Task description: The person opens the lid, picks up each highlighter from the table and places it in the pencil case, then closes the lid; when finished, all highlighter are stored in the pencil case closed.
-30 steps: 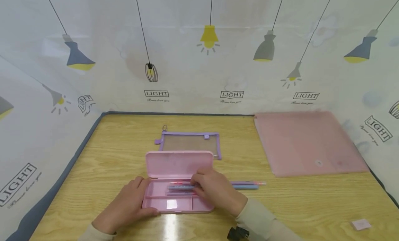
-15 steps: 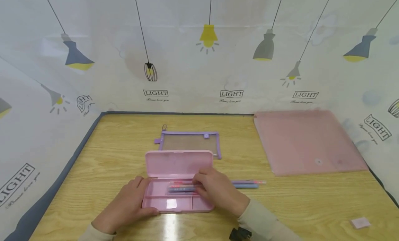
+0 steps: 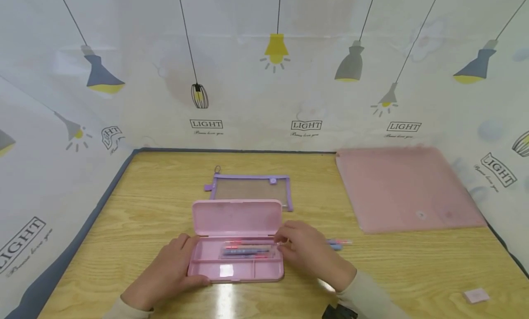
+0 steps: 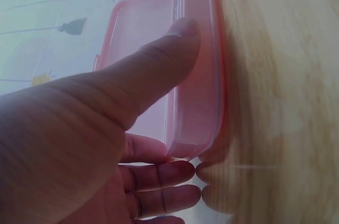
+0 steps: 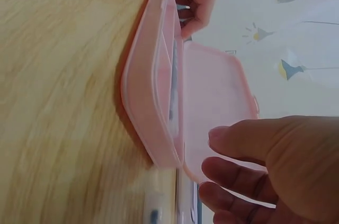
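A pink plastic pencil case (image 3: 268,271) lies on the table with its lid (image 3: 237,218) raised. Several pens (image 3: 245,251) sit in its long rear compartment. My left hand (image 3: 169,268) holds the case's left end; in the left wrist view the thumb (image 4: 153,68) presses its front wall while the fingers lie at the end. At the right end, my right hand (image 3: 312,250) hovers with fingers loosely bent, and in the right wrist view nothing is between them. More pens (image 3: 336,246), partly hidden behind that hand, lie right of the case.
Behind the case lies a mesh pouch (image 3: 252,189) with purple edging. A pink folder (image 3: 409,190) occupies the back right of the table. Near the front right is a small pink block (image 3: 476,295), perhaps an eraser. A lamp-printed sheet (image 3: 248,80) walls the table in.
My right hand has let go of the pens in the case and moved right, past its right end, uncovering those pens. My left hand has stayed in place.
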